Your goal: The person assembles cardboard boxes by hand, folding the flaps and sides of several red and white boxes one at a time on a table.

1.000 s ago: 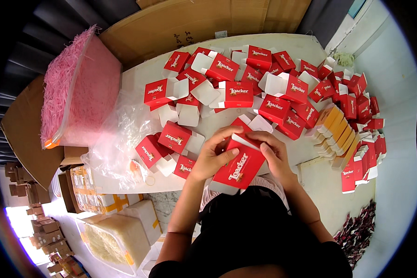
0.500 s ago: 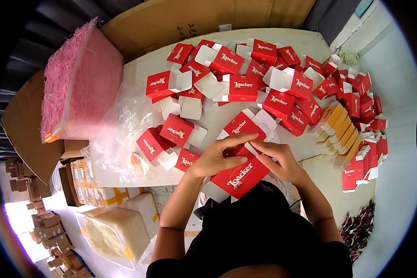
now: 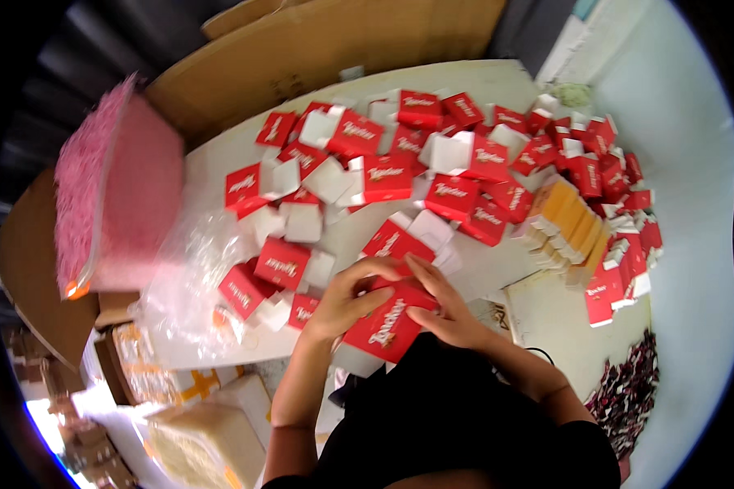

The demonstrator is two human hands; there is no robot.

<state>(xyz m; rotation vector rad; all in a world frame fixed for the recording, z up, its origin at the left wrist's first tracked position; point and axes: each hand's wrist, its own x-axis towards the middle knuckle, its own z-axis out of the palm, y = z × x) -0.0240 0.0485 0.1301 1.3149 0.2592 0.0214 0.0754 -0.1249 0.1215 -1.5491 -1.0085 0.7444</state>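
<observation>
A red carton [image 3: 383, 328] with white inner flaps is held close to my body, at the table's near edge. My left hand [image 3: 347, 297] grips its far left side, thumb bent over the top face. My right hand [image 3: 444, 308] holds the far right side, with the fingertips of both hands meeting at the far end. That end is partly hidden by the fingers. Just beyond lies another red carton [image 3: 393, 241] with a white flap sticking out. Several more red cartons [image 3: 282, 262] with open flaps lie left of my hands.
Many red cartons [image 3: 387, 178] are heaped across the white table [image 3: 220, 147]. Stacked yellow-and-white boxes [image 3: 564, 216] stand at right. A tub of pink paper shreds [image 3: 134, 187] and clear plastic film [image 3: 192, 285] are at left. A cardboard sheet [image 3: 302, 61] lines the back.
The whole view has shifted, so the table's things appear further left and mostly lower. Both hands keep hold of the carton, and my right fingers now lie further over its far end.
</observation>
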